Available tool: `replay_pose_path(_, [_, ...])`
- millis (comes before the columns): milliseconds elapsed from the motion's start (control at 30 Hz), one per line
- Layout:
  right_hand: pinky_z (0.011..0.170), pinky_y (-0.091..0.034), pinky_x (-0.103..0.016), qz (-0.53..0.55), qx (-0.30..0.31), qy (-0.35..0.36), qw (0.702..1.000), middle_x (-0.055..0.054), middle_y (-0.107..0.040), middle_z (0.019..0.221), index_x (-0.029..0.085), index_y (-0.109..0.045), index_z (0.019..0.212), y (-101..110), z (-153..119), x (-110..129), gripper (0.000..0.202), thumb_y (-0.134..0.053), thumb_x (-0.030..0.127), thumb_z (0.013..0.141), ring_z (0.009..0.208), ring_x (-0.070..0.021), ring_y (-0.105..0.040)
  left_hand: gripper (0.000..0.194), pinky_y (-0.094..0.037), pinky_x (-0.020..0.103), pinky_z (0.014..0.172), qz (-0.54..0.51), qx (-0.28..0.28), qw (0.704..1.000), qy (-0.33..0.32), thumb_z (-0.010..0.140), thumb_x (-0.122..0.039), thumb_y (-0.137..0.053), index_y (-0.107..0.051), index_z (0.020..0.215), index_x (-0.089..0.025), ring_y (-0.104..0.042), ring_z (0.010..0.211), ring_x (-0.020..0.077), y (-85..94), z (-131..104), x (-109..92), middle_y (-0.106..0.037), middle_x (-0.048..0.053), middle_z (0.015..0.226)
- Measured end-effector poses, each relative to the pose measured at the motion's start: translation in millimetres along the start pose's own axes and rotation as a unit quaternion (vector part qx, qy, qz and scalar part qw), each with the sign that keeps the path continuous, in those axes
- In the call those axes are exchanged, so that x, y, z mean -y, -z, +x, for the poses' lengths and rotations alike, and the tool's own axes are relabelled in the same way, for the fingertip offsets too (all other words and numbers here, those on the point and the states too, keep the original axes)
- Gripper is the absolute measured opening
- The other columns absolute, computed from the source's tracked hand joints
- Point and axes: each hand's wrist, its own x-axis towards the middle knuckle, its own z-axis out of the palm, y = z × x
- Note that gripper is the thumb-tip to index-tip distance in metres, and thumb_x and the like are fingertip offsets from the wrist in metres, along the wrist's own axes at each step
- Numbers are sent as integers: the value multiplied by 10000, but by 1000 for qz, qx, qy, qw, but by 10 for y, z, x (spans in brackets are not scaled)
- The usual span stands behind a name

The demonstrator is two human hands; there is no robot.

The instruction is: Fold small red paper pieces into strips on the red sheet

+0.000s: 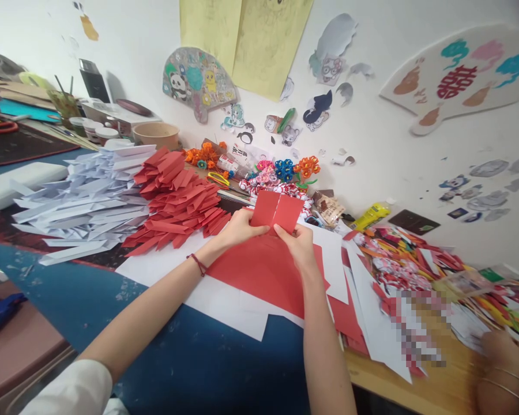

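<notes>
A small red paper (264, 208) with a pale vertical line or gap down its middle is held up between my hands. My left hand (241, 228) pinches its lower left part, and my right hand (298, 239) pinches the lower right, the thumbs close together near the middle. Beneath them a large red sheet (263, 276) lies over white sheets (237, 314). To the left are a heap of folded red paper strips (177, 202) and, beyond it, a heap of folded white strips (86, 196).
Craft flowers (285, 170) and a round tan bowl (156, 135) stand along the wall. A yellow bottle (372, 215) lies at the right near coloured scraps. Another person's hand (508, 357) is at the lower right. Blue pliers-like handles (2, 314) lie far left.
</notes>
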Motion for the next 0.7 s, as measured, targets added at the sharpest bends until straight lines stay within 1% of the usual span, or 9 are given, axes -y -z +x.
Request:
replay_pose_path(167, [657, -525, -335, -22, 24, -16, 999, -81, -737, 847, 132, -750, 901, 31, -4, 17, 439, -762, 519, 693, 755, -244, -663, 307, -372, 199, 549, 19, -5, 1000, -1, 733, -390, -659, -721, 792, -95, -548, 645, 135, 12, 6, 5, -621, 12, 680])
replay_pose_path(300, [661, -539, -347, -20, 24, -25, 999, -87, -742, 839, 119, -750, 897, 21, -7, 23, 481, -775, 536, 659, 789, -272, -676, 299, -336, 193, 532, 21, -8, 1000, -4, 725, -385, -661, -693, 726, -88, -487, 605, 109, 2, 14, 10, -548, -9, 624])
replay_pose_path(433, [700, -571, -381, 44, 30, -36, 998, -95, -750, 889, 133, -748, 913, -25, -14, 38, 476, -788, 527, 649, 840, -296, -701, 317, -299, 189, 513, -4, -25, 1000, -12, 717, -389, -665, -615, 617, -92, -428, 588, 90, -27, 27, 17, -484, -17, 593])
replay_pose_path(567, [771, -588, -425, 119, 48, -44, 991, -94, -749, 951, 141, -741, 942, -60, -22, 69, 429, -802, 463, 666, 845, -291, -718, 325, -299, 193, 515, -15, -29, 999, -22, 723, -388, -664, -588, 594, -100, -413, 577, 81, -36, 31, 14, -492, -17, 592])
replay_pose_path(700, [813, -586, -439, 144, 48, -41, 988, -95, -749, 978, 137, -743, 937, -70, -30, 82, 398, -812, 422, 668, 846, -281, -720, 333, -309, 196, 519, -21, -24, 999, -22, 722, -390, -669, -588, 582, -99, -413, 555, 76, -25, 32, 10, -503, -19, 571])
